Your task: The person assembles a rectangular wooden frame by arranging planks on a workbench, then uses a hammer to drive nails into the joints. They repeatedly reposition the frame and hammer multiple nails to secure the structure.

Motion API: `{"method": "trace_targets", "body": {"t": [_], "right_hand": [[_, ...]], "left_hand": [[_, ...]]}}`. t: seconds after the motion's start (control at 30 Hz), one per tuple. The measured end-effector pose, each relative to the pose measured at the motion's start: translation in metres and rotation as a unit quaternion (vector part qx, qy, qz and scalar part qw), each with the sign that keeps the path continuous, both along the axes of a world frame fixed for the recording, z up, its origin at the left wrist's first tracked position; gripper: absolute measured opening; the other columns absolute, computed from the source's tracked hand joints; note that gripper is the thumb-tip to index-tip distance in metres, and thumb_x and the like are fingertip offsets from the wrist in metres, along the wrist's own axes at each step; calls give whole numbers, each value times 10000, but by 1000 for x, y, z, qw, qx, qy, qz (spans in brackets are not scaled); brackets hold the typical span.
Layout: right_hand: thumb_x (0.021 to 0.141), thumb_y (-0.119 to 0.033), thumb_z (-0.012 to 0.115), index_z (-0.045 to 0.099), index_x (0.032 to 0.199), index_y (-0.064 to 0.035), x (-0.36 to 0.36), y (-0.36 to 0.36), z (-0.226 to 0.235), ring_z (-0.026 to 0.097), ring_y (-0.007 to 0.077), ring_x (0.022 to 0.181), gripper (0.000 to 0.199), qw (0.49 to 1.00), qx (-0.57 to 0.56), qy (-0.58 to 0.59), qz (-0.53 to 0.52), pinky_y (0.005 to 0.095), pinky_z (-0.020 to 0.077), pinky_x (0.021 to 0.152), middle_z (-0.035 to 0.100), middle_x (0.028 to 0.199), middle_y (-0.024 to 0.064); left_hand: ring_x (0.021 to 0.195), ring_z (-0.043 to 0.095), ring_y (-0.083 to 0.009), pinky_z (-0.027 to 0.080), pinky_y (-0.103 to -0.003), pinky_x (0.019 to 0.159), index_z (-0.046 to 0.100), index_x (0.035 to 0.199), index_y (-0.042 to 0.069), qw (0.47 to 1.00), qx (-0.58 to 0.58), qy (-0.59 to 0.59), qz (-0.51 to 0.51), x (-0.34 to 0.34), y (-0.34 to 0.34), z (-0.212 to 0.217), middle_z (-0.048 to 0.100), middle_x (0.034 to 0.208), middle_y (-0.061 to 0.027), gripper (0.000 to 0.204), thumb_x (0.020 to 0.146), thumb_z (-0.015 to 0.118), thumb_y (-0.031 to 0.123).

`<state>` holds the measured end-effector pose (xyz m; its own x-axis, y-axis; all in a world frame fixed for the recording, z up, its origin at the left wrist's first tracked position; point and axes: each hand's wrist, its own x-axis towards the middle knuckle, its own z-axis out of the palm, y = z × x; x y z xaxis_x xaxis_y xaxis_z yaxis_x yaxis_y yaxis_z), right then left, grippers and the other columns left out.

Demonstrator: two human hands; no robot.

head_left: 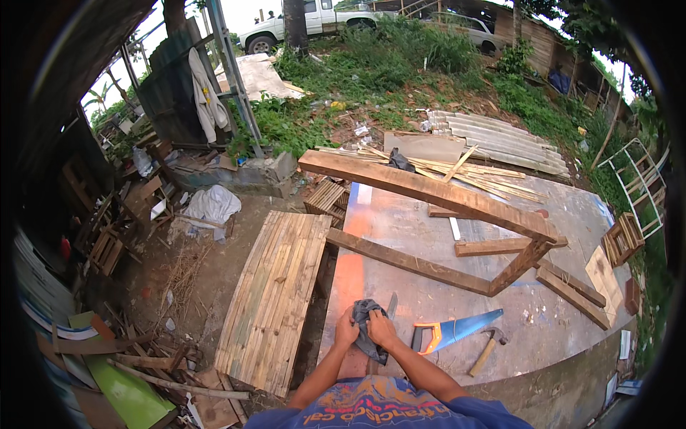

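Observation:
At the near edge of the table, my left hand (346,329) and my right hand (382,330) are both closed on a crumpled dark grey cloth (365,346). A flat, dark blade (392,304) points away from me just beyond my right hand. Whatever lies beneath the cloth is hidden. To the right rests a hand saw (461,329) with a blue blade and an orange handle. Beside the saw is a claw hammer (484,353) with a wooden handle. Neither tool is touched by my hands.
A joined frame of wooden beams (429,191) spans the worn tabletop (429,297). Shorter wood pieces (572,294) lie at right. A bamboo-slat bench (275,300) stands left of the table. Thin strips (493,179) and corrugated sheets (493,136) lie beyond; scrap wood (153,361) litters the left.

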<state>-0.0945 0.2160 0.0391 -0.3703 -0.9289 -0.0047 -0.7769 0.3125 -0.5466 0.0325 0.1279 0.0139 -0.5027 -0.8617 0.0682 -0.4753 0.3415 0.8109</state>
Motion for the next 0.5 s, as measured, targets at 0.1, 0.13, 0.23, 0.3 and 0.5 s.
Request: {"method": "trace_targets", "body": {"t": [0.1, 0.13, 0.23, 0.3, 0.5], "right_hand": [[921, -357, 641, 459, 1414, -59, 0, 8, 18, 616, 440, 1091, 605, 997, 64, 24, -47, 549, 484, 916, 526, 1298, 254], [909, -380, 654, 467, 1416, -69, -1, 11, 25, 616, 437, 1084, 623, 995, 77, 9, -60, 552, 477, 919, 525, 1293, 249], [882, -414, 687, 523, 1373, -80, -14, 21, 28, 613, 425, 1056, 616, 993, 70, 4, -92, 559, 456, 922, 524, 1278, 234], [875, -393, 701, 602, 1281, -64, -17, 25, 22, 610, 412, 1030, 531, 995, 6, 49, -88, 558, 442, 917, 527, 1263, 222], [896, -173, 704, 664, 942, -4, -12, 5, 37, 610, 391, 902, 181, 959, -272, -47, 57, 457, 482, 807, 609, 1017, 184]], "left_hand": [[769, 678, -280, 540, -392, 741, 653, 1212, 31, 999, 30, 18, 34, -1, -11, -5, 691, 808, -142, 463, 768, 771, 92], [746, 674, -251, 536, -372, 718, 681, 1155, 28, 998, 49, 21, 38, 2, -17, -9, 692, 797, -134, 400, 774, 778, 100], [715, 633, -142, 508, -299, 675, 727, 957, 16, 992, 112, 59, 17, -7, -17, 0, 687, 790, -85, 164, 859, 753, 145], [721, 619, -121, 502, -287, 673, 716, 971, 12, 984, 134, 118, -24, -13, -13, 0, 681, 789, -51, 155, 910, 715, 155], [750, 590, -89, 484, -255, 686, 689, 988, -13, 932, 183, 303, 72, -22, -10, -12, 675, 828, -14, 192, 998, 614, 163]]}}
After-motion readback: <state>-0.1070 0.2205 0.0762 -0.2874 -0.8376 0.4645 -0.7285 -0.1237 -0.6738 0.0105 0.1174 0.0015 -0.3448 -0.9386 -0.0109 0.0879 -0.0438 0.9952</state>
